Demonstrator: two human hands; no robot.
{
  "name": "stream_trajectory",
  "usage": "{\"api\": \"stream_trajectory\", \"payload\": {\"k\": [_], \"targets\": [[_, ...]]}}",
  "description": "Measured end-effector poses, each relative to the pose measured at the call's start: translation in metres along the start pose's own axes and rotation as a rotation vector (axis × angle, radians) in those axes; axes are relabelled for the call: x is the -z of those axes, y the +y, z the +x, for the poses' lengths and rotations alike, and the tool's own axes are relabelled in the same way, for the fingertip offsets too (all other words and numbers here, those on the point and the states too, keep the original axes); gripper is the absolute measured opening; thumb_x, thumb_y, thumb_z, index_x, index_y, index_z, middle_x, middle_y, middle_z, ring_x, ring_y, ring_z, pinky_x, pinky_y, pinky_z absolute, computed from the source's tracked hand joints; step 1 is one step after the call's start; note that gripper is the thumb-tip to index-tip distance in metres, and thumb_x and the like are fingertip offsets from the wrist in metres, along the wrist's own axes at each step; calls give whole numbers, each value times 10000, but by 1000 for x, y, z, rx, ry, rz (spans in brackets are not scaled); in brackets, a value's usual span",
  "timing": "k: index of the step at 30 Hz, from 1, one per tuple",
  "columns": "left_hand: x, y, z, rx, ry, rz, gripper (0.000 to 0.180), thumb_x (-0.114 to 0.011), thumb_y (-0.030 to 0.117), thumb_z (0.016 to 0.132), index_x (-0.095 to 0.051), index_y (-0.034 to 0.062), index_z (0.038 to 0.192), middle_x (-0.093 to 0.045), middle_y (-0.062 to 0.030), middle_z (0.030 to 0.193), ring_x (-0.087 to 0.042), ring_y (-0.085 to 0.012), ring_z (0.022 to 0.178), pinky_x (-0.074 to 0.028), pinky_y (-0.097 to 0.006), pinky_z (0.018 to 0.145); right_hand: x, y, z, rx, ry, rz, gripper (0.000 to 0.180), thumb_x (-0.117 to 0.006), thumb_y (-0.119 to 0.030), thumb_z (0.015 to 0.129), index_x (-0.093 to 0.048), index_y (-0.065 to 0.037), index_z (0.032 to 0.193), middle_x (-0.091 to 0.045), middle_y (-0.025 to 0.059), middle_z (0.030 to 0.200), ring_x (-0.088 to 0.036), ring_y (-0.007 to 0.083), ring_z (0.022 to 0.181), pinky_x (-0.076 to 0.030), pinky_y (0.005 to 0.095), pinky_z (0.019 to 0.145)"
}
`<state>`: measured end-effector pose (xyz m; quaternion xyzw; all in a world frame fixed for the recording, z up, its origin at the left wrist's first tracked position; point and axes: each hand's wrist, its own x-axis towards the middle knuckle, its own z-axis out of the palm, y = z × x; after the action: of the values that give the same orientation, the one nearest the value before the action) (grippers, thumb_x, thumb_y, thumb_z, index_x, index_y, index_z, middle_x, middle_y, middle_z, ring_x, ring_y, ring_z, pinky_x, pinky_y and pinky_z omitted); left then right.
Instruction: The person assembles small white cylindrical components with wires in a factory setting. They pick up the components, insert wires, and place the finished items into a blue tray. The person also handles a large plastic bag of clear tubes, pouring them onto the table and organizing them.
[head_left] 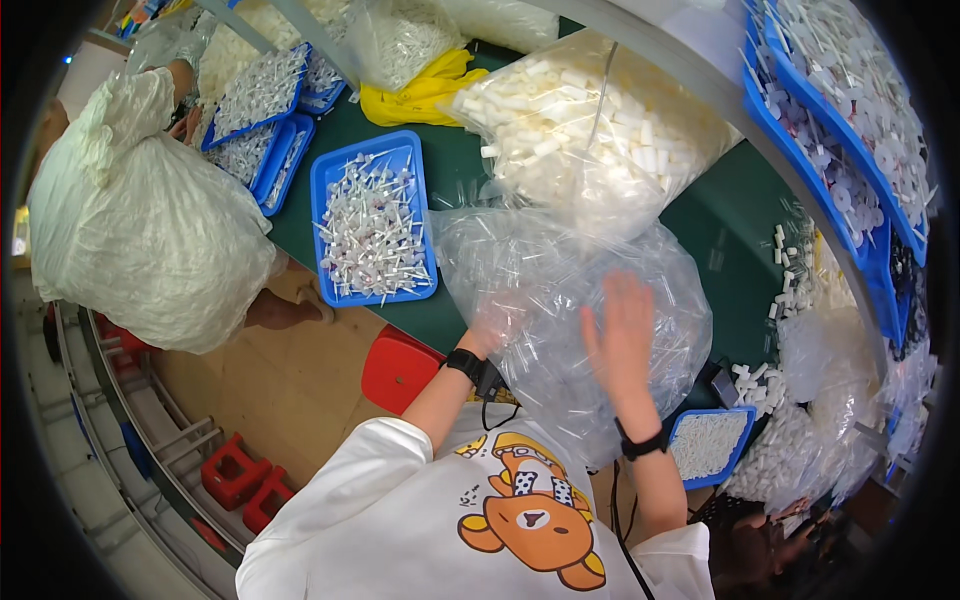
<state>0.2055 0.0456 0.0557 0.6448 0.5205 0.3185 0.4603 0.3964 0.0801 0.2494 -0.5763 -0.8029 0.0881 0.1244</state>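
Note:
A large clear plastic bag (560, 370) spreads over the table edge in front of me, with thin clear tube-like pieces showing in it. My right hand (622, 330) lies on the bag's right side, fingers stretched out and thumb apart. At the bag's left side is my left hand (495, 322); plastic and blur hide its fingers, so its grip does not show. Beyond the bag, and touching it, rests a big clear bag of white cylindrical pieces (590, 120). To the left stands a blue tray (318, 215) heaped with small white stemmed parts.
The green table (735, 220) carries more blue trays (285, 165) at the far left and a small blue tray (745, 440) at right. Stacked trays (860, 230) rise at the right. A person carries a white sack (150, 230). A red stool (395, 370) stands by the table edge.

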Motion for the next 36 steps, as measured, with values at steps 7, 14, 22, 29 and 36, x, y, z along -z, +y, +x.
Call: {"api": "stream_trajectory", "payload": {"k": [7,14,22,29,36], "targets": [[-6,-48,-2,54,-204,-255,369,-523,252,882,-518,56,1195,-578,-104,1151,-567,-224,1013,-450,-364,894,-59,-25,2,108,-182,-12,688,-526,-348,866,-336,180,1263,-385,299,1321,-316,386,1287,-158,513,1090],[21,14,10,1,-183,207,341,-516,180,851,-534,33,1159,-593,-108,1118,-554,-236,1054,-452,-331,900,-81,-28,30,-5,-104,-81,761,-470,-452,880,-327,184,1271,-356,304,1347,-293,372,1306,-120,514,1096],[46,54,18,167,-284,503,392,-534,152,845,-491,29,1215,-540,-127,1203,-503,-273,1127,-401,-351,963,-72,-33,5,35,-269,-99,728,-460,-435,890,-338,171,1274,-353,316,1342,-286,383,1310,-124,523,1091],[8,13,16,88,-55,-231,433,-496,156,858,-424,30,1265,-490,-119,1259,-476,-228,1145,-375,-326,969,-82,-31,11,83,-200,15,686,-421,-418,907,-364,160,1271,-369,292,1347,-261,361,1326,-123,533,1090],[42,14,23,-6,-232,0,402,-471,184,889,-421,38,1260,-478,-106,1276,-470,-212,1154,-378,-337,980,-82,-30,0,33,-403,-177,662,-414,-393,912,-364,160,1271,-373,271,1357,-284,351,1316,-157,510,1085]]}}
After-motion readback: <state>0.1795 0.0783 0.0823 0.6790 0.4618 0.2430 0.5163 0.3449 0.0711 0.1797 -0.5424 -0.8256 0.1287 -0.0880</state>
